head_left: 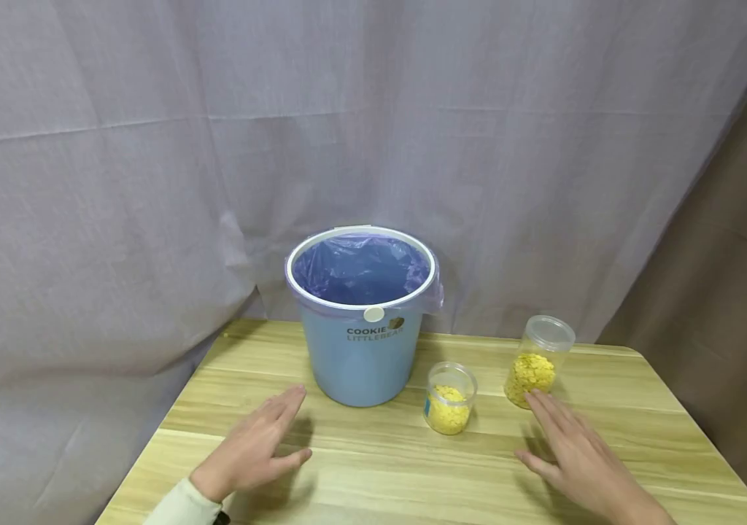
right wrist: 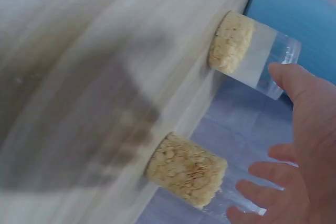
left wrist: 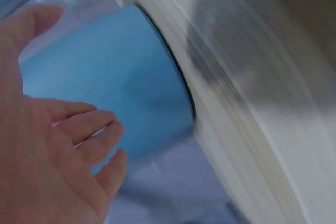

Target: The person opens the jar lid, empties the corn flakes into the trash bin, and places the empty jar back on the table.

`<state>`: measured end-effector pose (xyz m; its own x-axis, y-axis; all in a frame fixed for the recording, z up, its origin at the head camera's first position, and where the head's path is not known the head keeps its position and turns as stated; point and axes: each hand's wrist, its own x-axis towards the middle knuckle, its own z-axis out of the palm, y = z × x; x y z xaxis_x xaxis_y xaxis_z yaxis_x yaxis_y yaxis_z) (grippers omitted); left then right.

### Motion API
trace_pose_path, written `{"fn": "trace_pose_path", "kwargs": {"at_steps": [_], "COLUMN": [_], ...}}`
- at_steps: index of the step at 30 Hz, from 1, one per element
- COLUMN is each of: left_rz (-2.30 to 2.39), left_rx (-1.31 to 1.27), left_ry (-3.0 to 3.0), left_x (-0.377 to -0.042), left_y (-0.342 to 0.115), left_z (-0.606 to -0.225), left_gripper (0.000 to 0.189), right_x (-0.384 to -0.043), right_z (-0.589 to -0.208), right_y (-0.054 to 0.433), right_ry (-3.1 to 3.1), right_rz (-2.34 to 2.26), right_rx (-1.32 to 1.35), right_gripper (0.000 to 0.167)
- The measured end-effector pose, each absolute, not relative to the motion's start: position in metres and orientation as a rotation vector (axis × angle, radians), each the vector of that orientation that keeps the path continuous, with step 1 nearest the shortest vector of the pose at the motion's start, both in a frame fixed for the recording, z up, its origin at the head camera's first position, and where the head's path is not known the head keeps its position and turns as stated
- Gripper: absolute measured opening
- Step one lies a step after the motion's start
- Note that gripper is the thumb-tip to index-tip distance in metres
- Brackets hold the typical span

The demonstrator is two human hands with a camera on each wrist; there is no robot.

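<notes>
A light blue bucket (head_left: 362,364) with a white rim and a thin purple plastic liner stands on the table. To its right sits a short open clear jar (head_left: 450,415) partly filled with yellow flakes. Farther right is a taller clear jar (head_left: 534,372), capped with a clear lid and about half full of similar flakes. My left hand (head_left: 258,445) hovers in front of the bucket, fingers extended, holding nothing. Near the taller jar, my right hand (head_left: 573,456) reaches forward with fingers spread and grips nothing; whether its fingertips touch the jar I cannot tell.
The wooden table (head_left: 373,481) ends at its back edge behind the bucket and jars. A grey curtain (head_left: 373,109) hangs behind it, and a darker brownish cloth (head_left: 728,306) hangs at the right.
</notes>
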<state>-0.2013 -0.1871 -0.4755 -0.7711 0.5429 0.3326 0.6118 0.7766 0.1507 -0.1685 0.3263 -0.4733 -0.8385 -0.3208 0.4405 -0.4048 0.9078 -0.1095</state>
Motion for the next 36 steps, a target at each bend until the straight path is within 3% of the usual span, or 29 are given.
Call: {"fn": "trace_pose_path", "kwargs": {"at_steps": [6, 17, 36], "left_rz": [-0.687, -1.154, -1.503], "left_rx": [-0.992, -1.034, -0.832], "left_ry": [-2.747, -2.821, -2.79], "left_x": [-0.209, -0.234, -0.266], "left_y": [-0.157, -0.098, -0.007], "left_z": [-0.473, -0.478, -0.5], "left_gripper": [0.08, 0.083, 0.094], "right_x": [-0.183, -0.211, -0.258], "right_z": [-0.454, -0.429, -0.439], "right_y": [0.315, 0.291, 0.262], "right_ry": [-2.637, -2.67, -2.749], "right_rz": [0.378, 0.537, 0.625], "right_rx": [0.574, 0.588, 0.617], "right_gripper": [0.083, 0.078, 0.09]}}
